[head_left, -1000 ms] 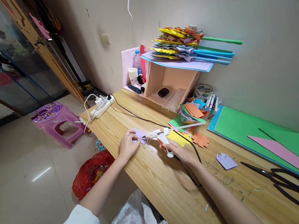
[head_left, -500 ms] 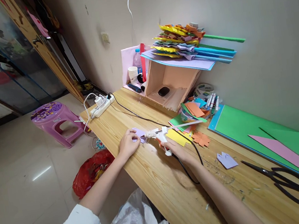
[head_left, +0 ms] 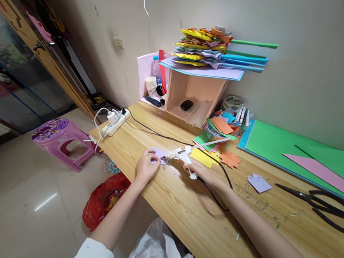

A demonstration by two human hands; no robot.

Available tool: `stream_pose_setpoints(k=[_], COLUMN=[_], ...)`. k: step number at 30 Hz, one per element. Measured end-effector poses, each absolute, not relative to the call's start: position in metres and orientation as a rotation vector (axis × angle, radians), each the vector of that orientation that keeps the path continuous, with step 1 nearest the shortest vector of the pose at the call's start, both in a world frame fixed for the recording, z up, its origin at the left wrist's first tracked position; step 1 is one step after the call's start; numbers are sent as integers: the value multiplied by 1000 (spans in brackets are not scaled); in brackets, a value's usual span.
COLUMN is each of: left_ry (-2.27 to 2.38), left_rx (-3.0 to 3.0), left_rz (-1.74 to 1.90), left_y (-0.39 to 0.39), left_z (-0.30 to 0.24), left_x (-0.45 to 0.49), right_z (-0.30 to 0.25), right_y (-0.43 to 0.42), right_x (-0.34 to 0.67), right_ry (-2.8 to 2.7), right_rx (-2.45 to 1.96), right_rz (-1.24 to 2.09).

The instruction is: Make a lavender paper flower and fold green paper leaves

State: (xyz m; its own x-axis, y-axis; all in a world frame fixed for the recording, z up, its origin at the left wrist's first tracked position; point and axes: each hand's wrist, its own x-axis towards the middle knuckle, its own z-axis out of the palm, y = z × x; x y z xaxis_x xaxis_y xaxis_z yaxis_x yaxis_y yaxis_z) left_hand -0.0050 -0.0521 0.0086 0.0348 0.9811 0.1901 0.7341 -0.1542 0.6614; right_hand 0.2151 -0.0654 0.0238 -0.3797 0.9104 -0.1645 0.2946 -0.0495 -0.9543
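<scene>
"Barely anything has moved in the last second: the glue gun (head_left: 181, 155) has edged slightly toward the left hand (head_left: 147, 167), and the whole view has shifted a little."

"What's the left hand got?"

"Purple paper (head_left: 159, 152), held on the tabletop (head_left: 174, 203) with the fingers drawn together. They cover part of it."

"And the right hand (head_left: 202, 173)?"

"Wrapped around the glue gun's handle. The nozzle points at the purple paper; I can't tell whether it touches. A glue stick (head_left: 211, 143) juts out of the gun's back."

"What's around them?"

"Yellow paper (head_left: 204, 158) just behind the gun, an orange paper flower (head_left: 229, 159) beside that. Further right lie a purple cutout (head_left: 259, 182) and the black scissors (head_left: 305, 197), with green sheets (head_left: 285, 143) beyond, along the wall."

"Where does the black cord (head_left: 217, 202) go?"

"From beside the right hand, looping back across the table to a power strip (head_left: 121, 124) at the far left end."

"And past that?"

"An open box (head_left: 175, 98) topped with stacked paper crafts (head_left: 202, 44). On the floor, a red bag (head_left: 95, 206) and a pink stool (head_left: 69, 155)."
</scene>
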Motion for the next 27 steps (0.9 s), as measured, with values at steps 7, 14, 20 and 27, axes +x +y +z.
stream_pose_setpoints(k=[7,14,20,27], left_ry=[1731,1741,1704,1703], left_rx=[1911,1925,1935,1929], left_rz=[883,895,927,944], left_y=[-52,-50,-49,-49], left_z=[7,5,4,3], left_x=[-5,-6,-8,-9], right_z=[14,13,9,10], right_y=[-60,-58,-56,-56], right_x=[218,220,220,221], right_ry=[-1709,-1678,-1698,-1734], right_rx=[-1214,-1273,-1296,-1264], right_rz=[1495,1528,1498,1483])
